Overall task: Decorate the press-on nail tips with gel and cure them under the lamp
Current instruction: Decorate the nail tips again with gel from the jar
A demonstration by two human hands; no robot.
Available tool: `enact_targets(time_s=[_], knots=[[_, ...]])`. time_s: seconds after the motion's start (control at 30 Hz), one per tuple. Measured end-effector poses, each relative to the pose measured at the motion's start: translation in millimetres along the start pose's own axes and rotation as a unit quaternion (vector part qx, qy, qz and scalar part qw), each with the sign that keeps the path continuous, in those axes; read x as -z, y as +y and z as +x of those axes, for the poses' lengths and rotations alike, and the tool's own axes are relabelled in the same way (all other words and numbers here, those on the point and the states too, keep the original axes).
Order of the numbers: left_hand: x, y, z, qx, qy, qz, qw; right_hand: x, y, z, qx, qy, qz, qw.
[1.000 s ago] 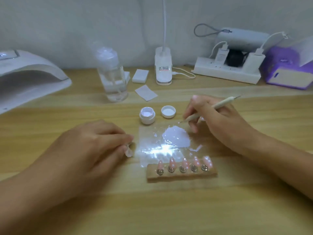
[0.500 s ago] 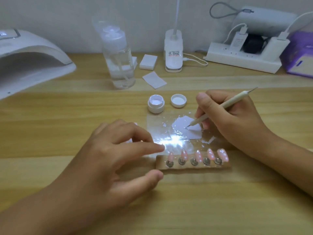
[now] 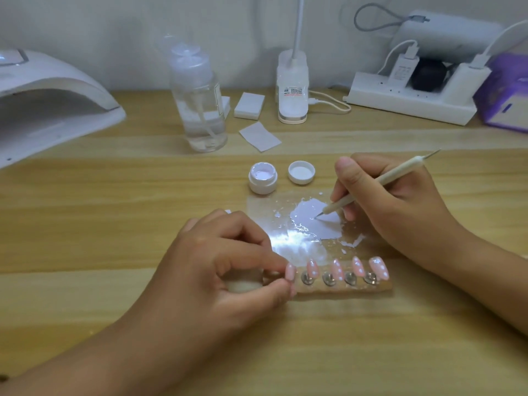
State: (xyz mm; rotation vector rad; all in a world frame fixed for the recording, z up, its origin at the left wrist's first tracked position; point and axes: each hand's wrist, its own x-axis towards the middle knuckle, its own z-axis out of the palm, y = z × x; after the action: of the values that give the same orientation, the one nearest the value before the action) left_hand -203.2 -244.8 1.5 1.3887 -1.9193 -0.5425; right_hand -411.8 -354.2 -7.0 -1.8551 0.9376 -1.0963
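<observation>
1. Five glossy pink pointed press-on nail tips point(image 3: 337, 269) stand in a row on metal studs along a narrow wooden holder strip point(image 3: 343, 291). The four on the right are dotted white. The strip lies on the light wooden table point(image 3: 85, 224), at the near edge of the palette.
2. Clear plastic palette sheet point(image 3: 265, 215), flat on the table, bearing a patch of white gel point(image 3: 308, 221) and lamp glare.
3. Left hand point(image 3: 228, 270): fingers curled, forefinger and thumb pinching the leftmost tip point(image 3: 290, 272) at the strip's left end.
4. Right hand point(image 3: 400, 204): fingers clasped in a pen grip round a slender cream dotting tool point(image 3: 380, 181). Its metal point touches the gel patch.
5. Small round white gel jar point(image 3: 263, 180), open, with its white lid point(image 3: 301, 172) just beside it, both just behind the palette.
6. White arched curing lamp point(image 3: 43, 104), far left, well apart from the tips.
7. Rear of table: clear pump bottle point(image 3: 200, 104), white pad stacks point(image 3: 248, 105), white wipe point(image 3: 260, 136), white desk-lamp base point(image 3: 293, 90), white power strip point(image 3: 411, 102) with chargers, and purple box point(image 3: 505, 92).
</observation>
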Motion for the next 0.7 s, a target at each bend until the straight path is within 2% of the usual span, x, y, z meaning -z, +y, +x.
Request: enact_targets(time_s=[0.1,0.23,0.37,0.47,0.6,0.7], knots=[[-2,0,1,-0.011,0.016,0.034,0.999,1,-2,0,-0.005,0.007,0.006,1.000],[-3,2,0,-0.083,0.044,0.103,0.990,1,-3,0,0.003,0.028,0.013,1.000],[-2,6,-3,-0.110,0.065,0.112,0.985,3,-2,0,0.017,0.047,-0.001,0.999],[0,16,-3,-0.079,0.085,0.060,0.991,4,-3,0,0.035,0.066,0.001,0.997],[-3,26,2,-0.014,0.130,-0.062,0.989,6,-14,-1,0.051,0.082,0.039,0.995],[-10,27,10,0.000,0.126,-0.154,0.980,5,-30,-4,0.062,0.077,0.079,0.992]])
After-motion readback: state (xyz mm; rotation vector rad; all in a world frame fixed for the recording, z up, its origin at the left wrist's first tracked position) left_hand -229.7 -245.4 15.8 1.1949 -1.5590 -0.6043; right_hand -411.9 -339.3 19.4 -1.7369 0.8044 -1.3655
